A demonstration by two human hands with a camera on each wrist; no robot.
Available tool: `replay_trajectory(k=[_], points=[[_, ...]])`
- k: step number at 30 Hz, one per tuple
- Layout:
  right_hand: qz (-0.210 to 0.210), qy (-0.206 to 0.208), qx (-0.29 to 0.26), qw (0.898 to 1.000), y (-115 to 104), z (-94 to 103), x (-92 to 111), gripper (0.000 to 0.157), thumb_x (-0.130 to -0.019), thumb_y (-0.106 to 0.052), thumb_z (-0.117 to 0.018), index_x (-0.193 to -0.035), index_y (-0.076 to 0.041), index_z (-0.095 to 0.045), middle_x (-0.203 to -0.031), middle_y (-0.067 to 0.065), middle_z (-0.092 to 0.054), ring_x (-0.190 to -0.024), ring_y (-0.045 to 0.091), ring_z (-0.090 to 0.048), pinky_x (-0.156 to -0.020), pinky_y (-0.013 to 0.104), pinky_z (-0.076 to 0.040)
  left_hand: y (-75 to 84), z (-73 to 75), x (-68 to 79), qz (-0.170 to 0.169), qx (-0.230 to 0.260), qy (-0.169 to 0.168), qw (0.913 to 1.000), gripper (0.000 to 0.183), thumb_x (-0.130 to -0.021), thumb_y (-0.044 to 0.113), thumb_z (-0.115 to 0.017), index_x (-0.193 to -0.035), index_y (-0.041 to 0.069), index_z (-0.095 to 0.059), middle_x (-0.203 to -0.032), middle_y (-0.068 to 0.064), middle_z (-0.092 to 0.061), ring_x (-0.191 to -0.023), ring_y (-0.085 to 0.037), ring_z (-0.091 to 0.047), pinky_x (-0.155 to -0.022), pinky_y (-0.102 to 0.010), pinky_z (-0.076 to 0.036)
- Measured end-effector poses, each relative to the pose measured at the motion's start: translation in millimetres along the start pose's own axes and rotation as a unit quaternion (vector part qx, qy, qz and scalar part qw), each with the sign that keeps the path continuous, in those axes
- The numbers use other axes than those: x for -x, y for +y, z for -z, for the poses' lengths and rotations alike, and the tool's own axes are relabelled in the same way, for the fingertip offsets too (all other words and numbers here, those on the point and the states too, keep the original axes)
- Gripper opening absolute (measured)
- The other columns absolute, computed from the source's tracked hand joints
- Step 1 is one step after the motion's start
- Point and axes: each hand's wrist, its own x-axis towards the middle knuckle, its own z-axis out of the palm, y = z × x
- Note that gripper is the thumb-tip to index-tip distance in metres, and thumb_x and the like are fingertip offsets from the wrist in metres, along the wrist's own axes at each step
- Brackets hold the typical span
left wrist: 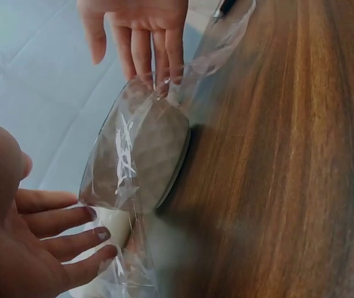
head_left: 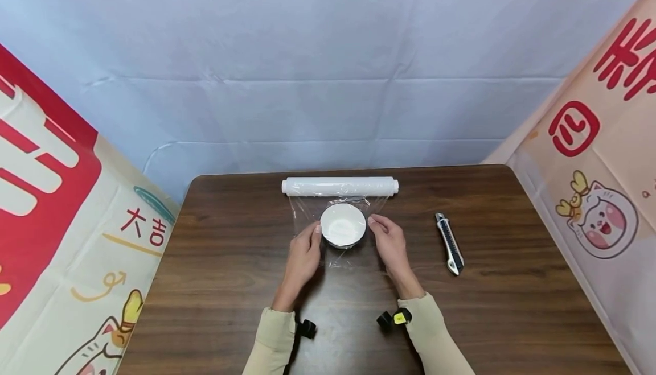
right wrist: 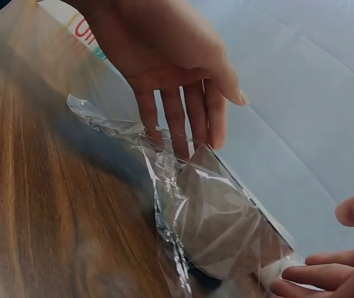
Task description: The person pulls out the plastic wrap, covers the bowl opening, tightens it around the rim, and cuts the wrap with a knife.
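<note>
A white bowl (head_left: 343,224) with a faceted outer wall and a dark rim stands upright on the table. Clear cling film (left wrist: 127,149) runs from the white roll (head_left: 340,186) behind it and drapes over the bowl and down its side. My left hand (head_left: 303,254) is at the bowl's left, fingers extended against the film, thumb near the rim. On the other side, my right hand (head_left: 390,245) has straight fingers touching the film, its thumb raised apart in the right wrist view. Film hides part of the bowl's wall in both wrist views.
A utility knife (head_left: 450,244) lies on the brown wooden table (head_left: 512,284), right of my right hand. Behind the table hangs a pale cloth (head_left: 307,107). Printed banners (head_left: 605,204) stand along both sides.
</note>
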Motion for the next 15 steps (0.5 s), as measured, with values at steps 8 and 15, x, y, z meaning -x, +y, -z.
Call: replay_trajectory(k=[8,15], points=[[-0.007,-0.006,-0.008,1.0,5,-7.6,-5,0.041,-0.107,-0.025,-0.06,-0.139,0.0,-0.066,-0.142,0.022,-0.067,-0.136,0.034,-0.06,-0.118,0.047,-0.043,-2.8,-5.1,-4.8,0.066,0.062,0.01,0.9959,0.046,-0.113,0.035,-0.047,-0.147,0.007,-0.059,-0.136,-0.016,-0.072,-0.126,-0.032,-0.069,-0.11,-0.052,-0.052],[-0.006,0.006,-0.015,1.0,9,-9.6,-7,0.037,-0.107,-0.024,-0.06,-0.134,-0.002,-0.068,-0.134,0.022,-0.071,-0.121,0.023,-0.064,-0.102,0.032,-0.048,-8.1,-9.9,-11.8,0.086,0.109,0.036,0.9897,0.037,-0.111,0.027,-0.053,-0.14,0.006,-0.063,-0.123,-0.012,-0.075,-0.112,-0.025,-0.072,-0.1,-0.045,-0.057]])
